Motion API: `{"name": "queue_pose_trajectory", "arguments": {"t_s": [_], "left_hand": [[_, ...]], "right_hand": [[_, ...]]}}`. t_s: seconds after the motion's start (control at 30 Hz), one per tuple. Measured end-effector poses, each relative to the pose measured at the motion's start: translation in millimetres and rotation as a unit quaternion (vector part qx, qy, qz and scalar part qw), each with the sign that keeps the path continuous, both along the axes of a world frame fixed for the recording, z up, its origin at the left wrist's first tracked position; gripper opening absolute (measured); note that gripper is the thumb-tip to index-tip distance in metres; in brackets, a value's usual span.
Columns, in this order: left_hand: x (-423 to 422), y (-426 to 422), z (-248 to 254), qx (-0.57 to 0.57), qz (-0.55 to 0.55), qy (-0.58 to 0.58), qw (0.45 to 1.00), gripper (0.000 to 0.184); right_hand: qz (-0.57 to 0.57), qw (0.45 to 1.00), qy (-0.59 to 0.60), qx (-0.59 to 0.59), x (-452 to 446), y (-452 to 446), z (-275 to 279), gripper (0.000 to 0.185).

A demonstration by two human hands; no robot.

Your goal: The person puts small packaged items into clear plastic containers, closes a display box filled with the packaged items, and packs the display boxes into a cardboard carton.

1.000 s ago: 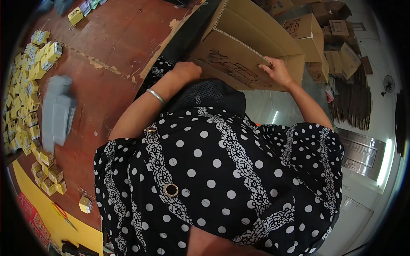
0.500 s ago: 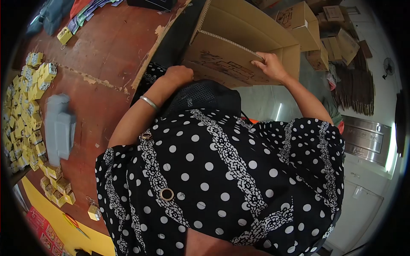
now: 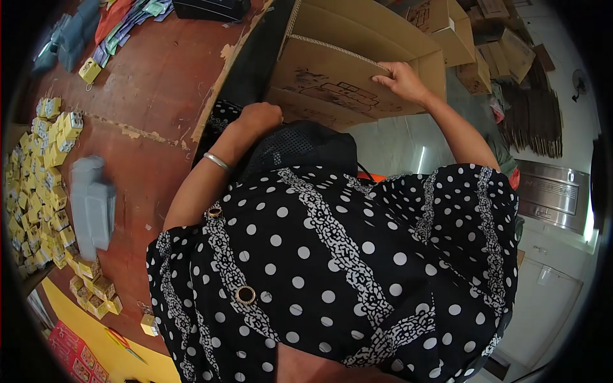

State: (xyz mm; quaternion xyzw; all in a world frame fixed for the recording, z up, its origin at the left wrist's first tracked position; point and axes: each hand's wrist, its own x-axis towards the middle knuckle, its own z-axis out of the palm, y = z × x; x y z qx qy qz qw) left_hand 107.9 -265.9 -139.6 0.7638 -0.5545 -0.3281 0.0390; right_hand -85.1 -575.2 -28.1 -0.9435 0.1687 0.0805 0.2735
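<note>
A large open cardboard box with dark printing is tilted in front of me, beside the table. My right hand grips its upper edge on the right, thumb on the printed outer side and fingers over the rim. At the box's lower left corner, my left hand is closed with knuckles up. Its fingertips are hidden, so what it holds cannot be made out. A black mesh-like item lies between my forearms, against my body.
The reddish-brown table on the left bears a heap of small yellow boxes, grey flat pieces and a black case. Scissors lie on a yellow surface. More cardboard boxes stand at the back right.
The view has shifted slightly, so the table items appear lower. Both hands keep their places at the box, which stays tilted much as before.
</note>
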Motion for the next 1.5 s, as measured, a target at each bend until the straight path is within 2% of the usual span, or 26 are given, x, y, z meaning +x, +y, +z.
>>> {"name": "queue_pose_trajectory", "arguments": {"t_s": [0.1,0.8,1.5], "left_hand": [[0.4,-1.6,-2.7,0.003,-0.003,-0.005,1.000,0.034],[-0.4,1.0,4.9,0.000,0.001,0.011,1.000,0.034],[1.0,0.2,3.6,-0.002,-0.001,0.010,1.000,0.033]], "right_hand": [[0.021,1.000,-0.011,0.003,3.8,-7.8,0.3,0.027],[-0.019,0.997,0.022,0.078,12.1,-23.7,-0.9,0.025],[-0.014,0.999,0.021,0.042,6.7,-8.5,4.8,0.025]]}}
